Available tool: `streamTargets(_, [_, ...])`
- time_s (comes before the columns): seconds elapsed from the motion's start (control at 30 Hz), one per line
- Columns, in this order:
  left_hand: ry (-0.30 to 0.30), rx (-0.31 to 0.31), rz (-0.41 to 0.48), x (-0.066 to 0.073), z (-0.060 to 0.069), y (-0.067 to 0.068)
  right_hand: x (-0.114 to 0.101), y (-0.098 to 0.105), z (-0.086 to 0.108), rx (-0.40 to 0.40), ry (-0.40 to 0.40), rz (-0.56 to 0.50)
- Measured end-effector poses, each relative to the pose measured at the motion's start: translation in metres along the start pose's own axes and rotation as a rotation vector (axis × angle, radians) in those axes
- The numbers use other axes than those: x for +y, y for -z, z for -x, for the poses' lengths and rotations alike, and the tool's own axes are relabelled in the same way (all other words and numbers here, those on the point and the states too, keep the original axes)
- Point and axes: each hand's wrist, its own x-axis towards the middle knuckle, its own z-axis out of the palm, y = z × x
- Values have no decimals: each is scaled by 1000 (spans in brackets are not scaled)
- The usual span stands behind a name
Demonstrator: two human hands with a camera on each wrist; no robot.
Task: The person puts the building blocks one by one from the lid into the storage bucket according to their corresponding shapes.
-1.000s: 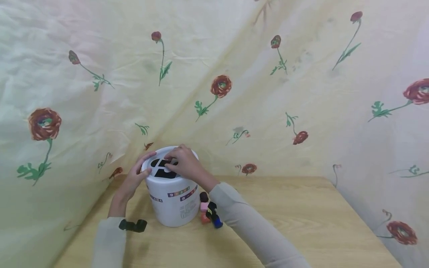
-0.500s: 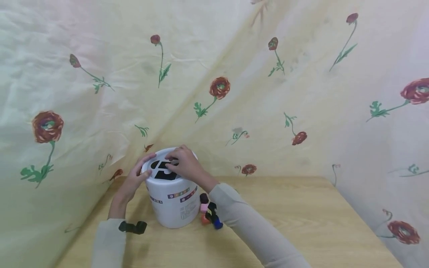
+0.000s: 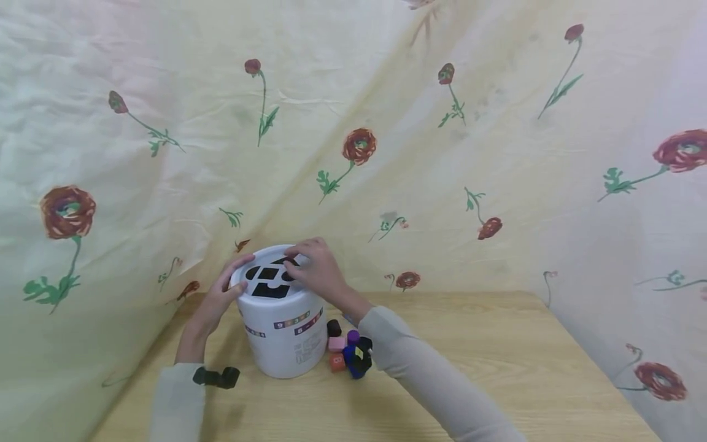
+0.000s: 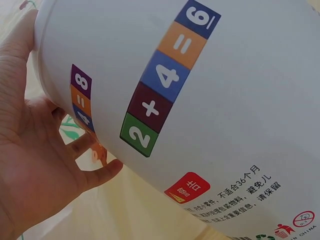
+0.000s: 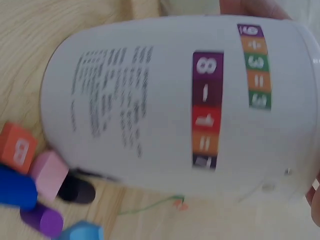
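right hand [image 3: 320,269] shifted rightward across bucket lid [image 3: 265,259]

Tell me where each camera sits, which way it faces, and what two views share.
Head: on the head, facing forward and down at the white bucket; left hand, right hand and both sleeves show.
Left wrist: on the left wrist, facing the bucket's printed side; the left hand shows at left.
Right wrist: on the right wrist, facing the bucket's side and blocks; fingers show only at the edges.
Shared: head and right wrist both show the blocks.
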Motion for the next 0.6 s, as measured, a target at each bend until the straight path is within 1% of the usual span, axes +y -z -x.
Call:
streamTargets(0.13, [-10, 0, -12, 0, 1, 0, 15, 14, 8, 38, 25, 36])
streamTargets(0.27, [-23, -3, -10, -1, 1, 1, 36, 27, 15, 47, 59, 50])
streamTargets(0.33, [-18, -1, -12, -1, 2, 2, 47, 34, 19, 50, 74, 69])
streamTargets(0.43, [-7, 1, -18, -1, 2, 2, 63, 43, 27, 48, 85, 98])
streamTargets(0.5, [-2, 1, -21, -1, 2, 2, 73, 50, 32, 38, 79, 120])
streamTargets(0.6, [-7, -4, -19, -2, 2, 1, 86, 59, 42, 18, 75, 162])
